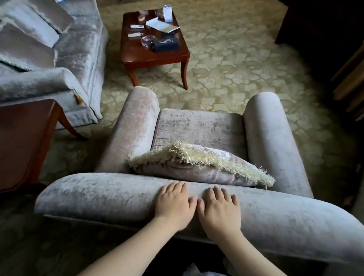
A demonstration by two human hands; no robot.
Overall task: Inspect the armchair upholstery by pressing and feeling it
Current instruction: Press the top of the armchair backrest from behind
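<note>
A living room floored with a pale patterned carpet point(232, 63), seen from behind and above the furniture. A grey sofa point(76, 49) fills the left side. The armchair point(198, 126), in worn grey-pink velvet, stands in the middle of the carpet facing away. Its padded back runs across the lower part of the view and its two rolled arms reach forward. Beyond its front edge is a dark wooden coffee table point(155, 53) with papers and small items on top. A fringed cushion point(196, 169) sits at the rear edge of the seat and leans against the back.

Both forearms reach forward over the back's near edge. The left hand point(174, 204) and right hand point(220, 212) lie palm-down, side by side, at the middle of the back's rounded top, with the thumbs almost meeting. The fingers point(176, 186) are straight and only slightly fanned, draped over the curve toward the seat. Flat palms likely suit the job, since broad contact lets the padding's firmness and the nap be felt. Nothing is gripped.
</note>
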